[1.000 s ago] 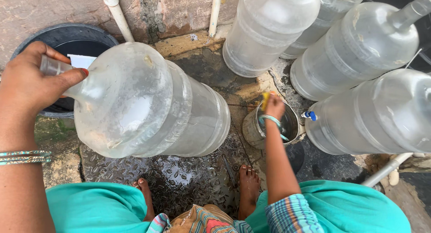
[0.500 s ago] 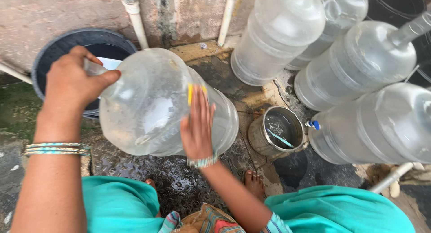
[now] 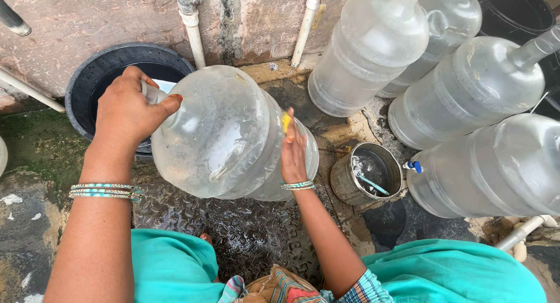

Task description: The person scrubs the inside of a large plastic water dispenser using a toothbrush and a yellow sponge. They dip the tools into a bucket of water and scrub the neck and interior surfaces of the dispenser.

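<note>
My left hand (image 3: 125, 113) is clamped around the neck of the big clear water jug (image 3: 227, 133), which lies tilted on its side. My right hand (image 3: 293, 151) presses a small yellow scrubber (image 3: 286, 122) against the jug's wall, fingers together. Beyond the left hand sits a black tub (image 3: 87, 81); right of the right hand, a metal can (image 3: 367, 173).

No packages, labels, signs or screens are visible anywhere in this view.

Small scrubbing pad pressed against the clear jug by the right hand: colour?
Yellow small scrubbing pad, seen best in the head view.
</note>
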A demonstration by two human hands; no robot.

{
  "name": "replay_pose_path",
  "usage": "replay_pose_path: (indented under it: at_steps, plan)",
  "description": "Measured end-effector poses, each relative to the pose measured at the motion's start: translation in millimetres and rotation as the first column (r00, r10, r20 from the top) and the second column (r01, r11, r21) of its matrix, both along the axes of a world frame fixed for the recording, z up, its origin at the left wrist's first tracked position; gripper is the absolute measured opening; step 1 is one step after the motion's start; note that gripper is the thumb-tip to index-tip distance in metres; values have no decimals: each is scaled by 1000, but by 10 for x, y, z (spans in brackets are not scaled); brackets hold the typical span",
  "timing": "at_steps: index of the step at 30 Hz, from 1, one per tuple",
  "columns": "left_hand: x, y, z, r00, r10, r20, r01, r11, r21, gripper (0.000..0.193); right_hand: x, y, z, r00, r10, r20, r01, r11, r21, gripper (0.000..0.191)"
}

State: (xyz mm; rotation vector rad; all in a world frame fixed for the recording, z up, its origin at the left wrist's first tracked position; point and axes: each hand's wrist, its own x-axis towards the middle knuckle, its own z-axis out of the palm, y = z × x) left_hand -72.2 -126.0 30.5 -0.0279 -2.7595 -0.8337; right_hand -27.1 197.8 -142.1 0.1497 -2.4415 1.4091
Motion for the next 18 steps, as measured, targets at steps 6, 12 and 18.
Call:
replay_pose_path:
  at_steps: [6,12,18]
  plan:
    - [-9,-44,-61,997,-20,-74,18,999,-28,55,210,490,-584,830,-359,428,363,929,73,100]
    - [39,43,-42,999,-15,-42,14,999,-36,56,546,-248,-50,988,-51,-148,60,997,56,105]
    - [47,-23,-47,1000,25,12,-25,999,-24,58,632,-386,40,906,22,-424,89,967,240,88]
